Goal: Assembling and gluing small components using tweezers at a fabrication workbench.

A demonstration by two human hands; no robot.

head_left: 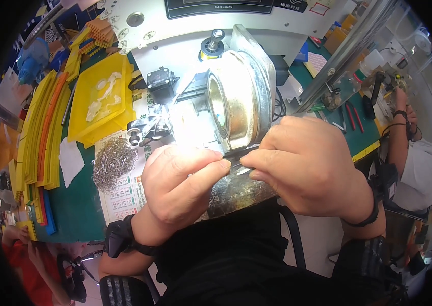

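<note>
Basically both hands pinch a small metal piece [240, 167] just under the brass wheel [234, 102]: left hand [180, 186] thumb+finger pressed on it, right hand [302, 171] likewise. Best keep wrists braced on worktop [73, 214] edge, feed slow w/ fingertips clear of wheel.

Between my left hand [180, 183] and right hand [305, 171] I see a brass-gold round drum [234, 104] on a white and silver machine [185, 46]. Left of my left hand lie a heap of silvery rings [114, 162], a yellow tray [101, 99], and yellow, orange and blue strips [45, 137] on a dark green mat [75, 206]. Both my wrists wear black bands [124, 237].
</note>
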